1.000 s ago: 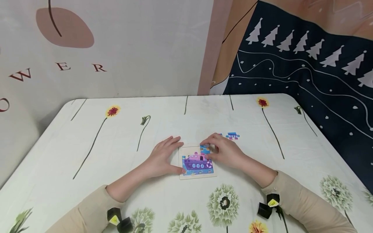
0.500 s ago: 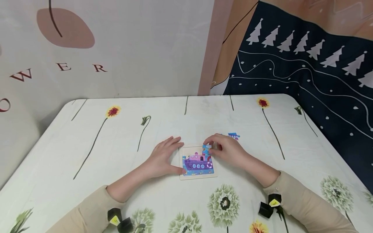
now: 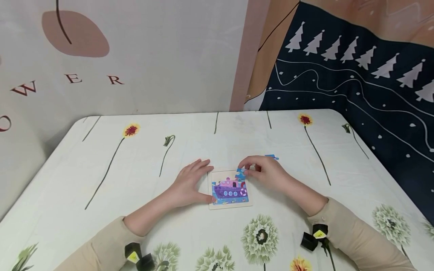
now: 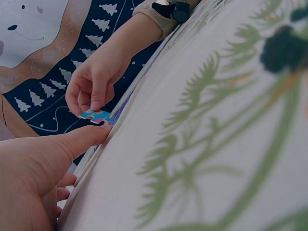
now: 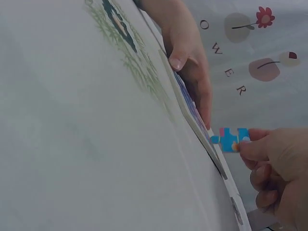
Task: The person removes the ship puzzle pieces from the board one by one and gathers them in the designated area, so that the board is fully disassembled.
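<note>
A small square jigsaw puzzle board (image 3: 230, 206) with a pale frame lies mid-table, its picture a purple and pink ship on blue water. My left hand (image 3: 190, 183) steadies it, thumb on the lower left corner and fingers spread along the left edge. Between thumb and fingertips, my right hand (image 3: 266, 171) pinches a blue puzzle piece (image 5: 230, 139) over the board's upper right corner. In the right wrist view that piece is tilted up and apart from the tray, with pink and orange patches on it. The upper part of the board shows bare backing.
Beyond my right hand lies a loose blue puzzle piece (image 3: 272, 156), partly hidden by that hand. The tablecloth (image 3: 135, 233) is white with printed flowers. A pale wall hanging (image 3: 169, 56) and a dark one with trees (image 3: 339, 75) stand behind the table.
My right hand has shifted slightly right with the pinched piece, which has lifted and tilted a little off the board corner. My left hand has stayed in place.
</note>
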A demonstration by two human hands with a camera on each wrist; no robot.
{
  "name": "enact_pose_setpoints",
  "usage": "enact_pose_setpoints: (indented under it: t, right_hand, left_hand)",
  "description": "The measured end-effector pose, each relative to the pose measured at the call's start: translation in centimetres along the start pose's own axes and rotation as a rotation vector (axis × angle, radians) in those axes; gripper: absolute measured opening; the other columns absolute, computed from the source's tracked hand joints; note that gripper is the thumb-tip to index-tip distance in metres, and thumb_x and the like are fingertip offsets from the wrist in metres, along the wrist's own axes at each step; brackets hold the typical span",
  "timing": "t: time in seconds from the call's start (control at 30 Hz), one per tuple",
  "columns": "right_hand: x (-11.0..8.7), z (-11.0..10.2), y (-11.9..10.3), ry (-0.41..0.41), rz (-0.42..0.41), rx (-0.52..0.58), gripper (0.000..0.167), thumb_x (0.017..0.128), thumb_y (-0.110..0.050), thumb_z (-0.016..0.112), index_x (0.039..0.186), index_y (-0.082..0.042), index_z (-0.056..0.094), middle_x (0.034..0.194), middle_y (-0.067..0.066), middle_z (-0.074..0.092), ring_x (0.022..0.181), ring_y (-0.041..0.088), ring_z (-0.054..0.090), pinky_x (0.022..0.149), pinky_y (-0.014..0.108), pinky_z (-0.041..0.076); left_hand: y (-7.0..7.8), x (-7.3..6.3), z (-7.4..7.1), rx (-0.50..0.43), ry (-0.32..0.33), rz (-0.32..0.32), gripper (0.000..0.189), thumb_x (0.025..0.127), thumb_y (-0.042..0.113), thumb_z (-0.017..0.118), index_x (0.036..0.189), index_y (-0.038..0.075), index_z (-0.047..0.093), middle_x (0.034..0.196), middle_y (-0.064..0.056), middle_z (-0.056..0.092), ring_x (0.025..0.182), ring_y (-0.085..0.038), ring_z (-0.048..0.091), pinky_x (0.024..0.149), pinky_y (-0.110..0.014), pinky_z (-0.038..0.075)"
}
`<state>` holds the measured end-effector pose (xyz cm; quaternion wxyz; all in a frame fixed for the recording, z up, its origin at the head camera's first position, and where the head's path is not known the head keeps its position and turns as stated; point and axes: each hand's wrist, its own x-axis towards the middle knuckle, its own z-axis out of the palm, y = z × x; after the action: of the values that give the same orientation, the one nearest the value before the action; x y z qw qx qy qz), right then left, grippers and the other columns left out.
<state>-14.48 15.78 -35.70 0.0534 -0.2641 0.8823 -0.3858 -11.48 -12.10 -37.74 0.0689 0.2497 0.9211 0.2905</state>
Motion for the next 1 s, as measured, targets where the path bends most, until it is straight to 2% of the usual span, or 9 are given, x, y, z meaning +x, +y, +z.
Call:
enact_pose_setpoints:
  t: [0.23, 0.4, 0.57, 0.73, 1.0]
  right_hand:
    - [0.2, -1.2, 0.0, 0.015, 0.013, 0.103, 0.015, 0.088, -0.007, 0.068, 0.100, -0.016, 0.073, 0.085, -0.002, 0.062, 0.057, 0.016, 0.040, 0.051, 0.026, 0.034]
    - [0.5, -2.8, 0.6, 0.003, 0.034, 0.113, 0.013, 0.088, -0.007, 0.068, 0.099, -0.012, 0.074, 0.085, 0.000, 0.064, 0.061, 0.019, 0.042, 0.054, 0.026, 0.034]
    - [0.6, -4.6, 1.2, -0.013, 0.071, 0.095, 0.013, 0.087, -0.004, 0.069, 0.098, -0.009, 0.074, 0.085, 0.001, 0.065, 0.067, 0.023, 0.048, 0.056, 0.026, 0.040]
    - [0.6, -6.4, 2.1, -0.021, 0.097, 0.050, 0.012, 0.087, -0.004, 0.070, 0.097, -0.008, 0.075, 0.089, 0.001, 0.069, 0.081, 0.023, 0.054, 0.066, 0.028, 0.045]
    - [0.2, -8.9, 3.7, -0.019, 0.161, 0.019, 0.014, 0.087, -0.005, 0.069, 0.100, -0.004, 0.075, 0.098, 0.006, 0.071, 0.094, 0.022, 0.056, 0.081, 0.036, 0.046]
  left_hand:
    - [0.1, 0.0, 0.0, 0.006, 0.001, 0.001, 0.090, 0.068, 0.042, 0.082, 0.142, 0.006, 0.045, 0.154, -0.008, 0.029, 0.143, -0.030, 0.013, 0.112, -0.054, 0.011]
    - [0.1, -0.1, 0.0, -0.001, 0.002, 0.005, 0.090, 0.068, 0.042, 0.082, 0.142, 0.006, 0.045, 0.154, -0.008, 0.029, 0.143, -0.030, 0.013, 0.112, -0.054, 0.010]
    - [0.0, -0.1, 0.1, 0.003, 0.001, 0.004, 0.091, 0.068, 0.043, 0.082, 0.142, 0.007, 0.045, 0.154, -0.008, 0.029, 0.143, -0.030, 0.013, 0.112, -0.054, 0.010]
    - [0.0, -0.1, 0.1, 0.002, -0.002, 0.002, 0.091, 0.068, 0.043, 0.082, 0.142, 0.006, 0.045, 0.154, -0.008, 0.028, 0.143, -0.030, 0.013, 0.112, -0.054, 0.010]
    - [0.1, -0.1, 0.0, 0.001, -0.003, -0.001, 0.090, 0.068, 0.041, 0.082, 0.142, 0.006, 0.045, 0.154, -0.008, 0.028, 0.143, -0.031, 0.013, 0.112, -0.055, 0.010]
